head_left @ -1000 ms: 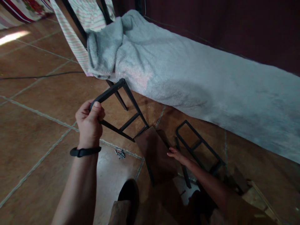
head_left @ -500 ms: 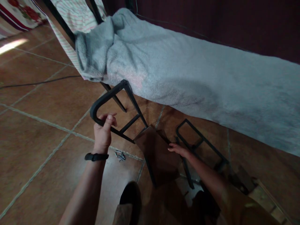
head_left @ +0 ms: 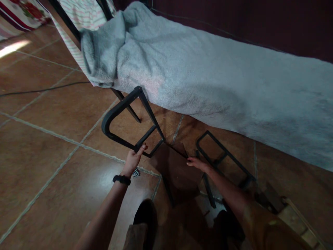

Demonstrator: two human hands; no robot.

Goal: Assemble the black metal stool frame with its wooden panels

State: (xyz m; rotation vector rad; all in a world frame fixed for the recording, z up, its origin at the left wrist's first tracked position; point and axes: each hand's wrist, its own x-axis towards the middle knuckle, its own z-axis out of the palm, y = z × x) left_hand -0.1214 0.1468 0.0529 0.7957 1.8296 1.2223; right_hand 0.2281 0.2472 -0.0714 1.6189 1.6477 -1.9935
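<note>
A black metal frame [head_left: 118, 111] with one rounded end and a crossbar stands up from the far end of a brown board [head_left: 179, 173]. My left hand [head_left: 134, 161], with a dark band on its wrist, is closed around the frame's near bar, close to the crossbar. At the board's right edge is my right hand [head_left: 197, 164], its fingers closed on that edge. Several metal screws or bolts [head_left: 136, 172] lie on the floor just below my left wrist, partly hidden by it. How the frame and board join is too dark to tell.
A second black metal frame [head_left: 226, 156] lies right of the board. Behind hangs a grey blanket [head_left: 203, 76] over a piece of furniture. A dark cable [head_left: 44, 90] crosses the tiled floor [head_left: 52, 128] at left. My shoe [head_left: 145, 217] is close below the board.
My left hand has slid along the frame's near bar, from beside the rounded end toward the crossbar and board. My right hand stays at the board's edge.
</note>
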